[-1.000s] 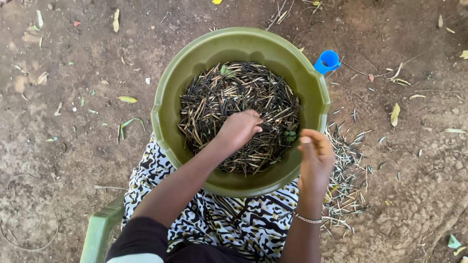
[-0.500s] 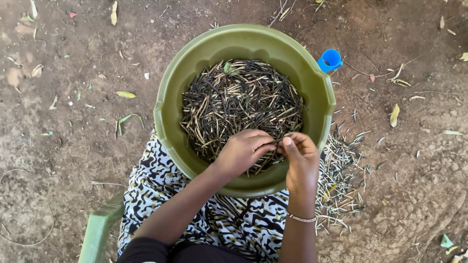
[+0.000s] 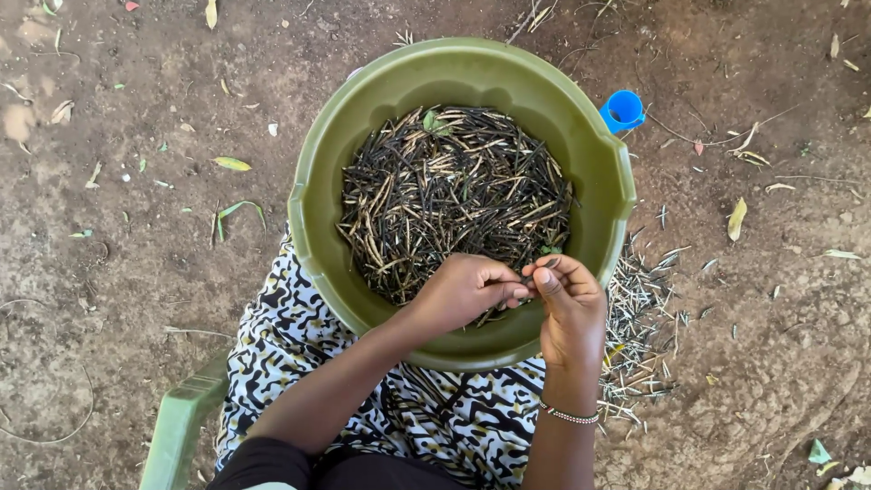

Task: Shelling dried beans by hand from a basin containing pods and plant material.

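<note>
Both hands meet over the near rim of the big round olive-green plastic basin (image 3: 318, 236), which rests on the person's lap on a black-and-white patterned cloth (image 3: 435, 422), and between them is one thin dark dried pod (image 3: 542, 267), at about five o'clock in the basin. The left hand (image 3: 463, 292) is curled nearly closed, its fingertips pinching the near end of the pod; the right hand (image 3: 570, 304) has thumb and forefinger closed on the other end, the remaining fingers loosely bent. The rest of the heap of dark and straw-coloured dried pods (image 3: 454, 195) fills the basin's floor. Such a pod looks very light, stiff and brittle, likely to snap or split along its seam under little pressure, so it is best taken at its two tips with fingertips rather than squeezed at the middle. At three to four o'clock of the basin, on the bare earth, lies a scatter of pale empty husks (image 3: 640, 327), and a small blue plastic cup (image 3: 622, 111) sits at one o'clock just beside the rim. A second ago the left hand was down in the heap and the right hung apart over the rim; now they have come together on a single pod.
</note>
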